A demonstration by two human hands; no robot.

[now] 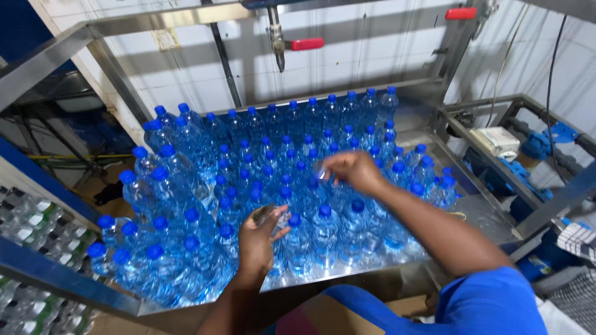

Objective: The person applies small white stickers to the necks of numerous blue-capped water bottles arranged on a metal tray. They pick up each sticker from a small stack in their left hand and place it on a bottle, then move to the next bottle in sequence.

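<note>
1. A white tiled wall fills the back of the room, with pale light and soft shadows across it.
2. In front of that wall stands a steel frame of bars.
3. Two red valve handles sit against the wall, high up (one further right, near the corner).
4. Right of the wall, a metal rack carries a small white box.
5. Left of the wall, low down, brownish floor shows.

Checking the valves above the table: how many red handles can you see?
2. One red handle sits top centre above the bottles; the other red handle is at the upper right on the frame. More may be hidden.
</note>
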